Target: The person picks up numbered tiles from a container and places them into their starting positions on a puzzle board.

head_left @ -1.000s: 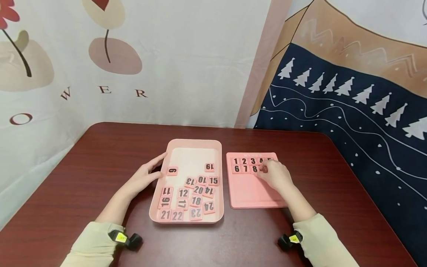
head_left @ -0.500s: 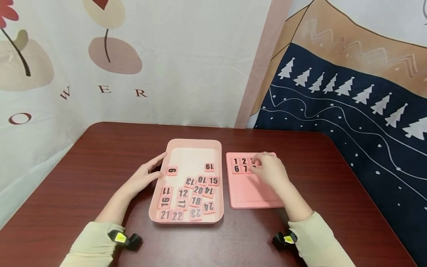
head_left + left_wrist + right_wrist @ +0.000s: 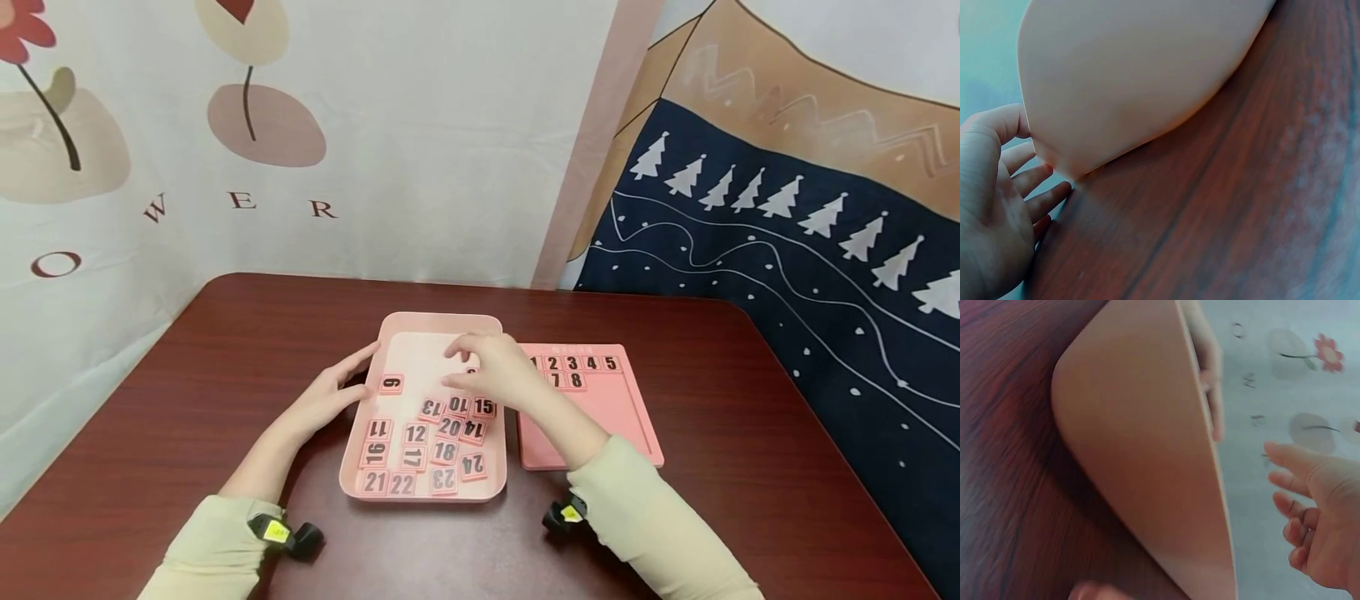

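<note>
A pink tray [image 3: 423, 492] holds several loose number tiles, some turned sideways or upside down, such as the 9-or-6 tile [image 3: 391, 384] and the 12 tile [image 3: 416, 433]. My left hand [image 3: 326, 404] touches the tray's left rim with thumb and fingers extended; the left wrist view shows this hand [image 3: 1004, 194] against the tray wall [image 3: 1135, 75]. Over the tray's right half hovers my right hand [image 3: 498, 371], fingers parted and nothing visible between them. It partly covers a tile below. In the right wrist view, that hand [image 3: 1329, 512] is above the tray's rim.
Right of the tray lies a pink number board [image 3: 592, 425]; tiles 1 to 5 line its top row, and 7 and 8 show below, partly behind my forearm. Both stand on a dark wooden table [image 3: 262, 333] before a printed curtain [image 3: 420, 167].
My right hand has left the tile rows on the board and swung left over the tray, its fingers now spread. My left hand stays at the tray's rim.
</note>
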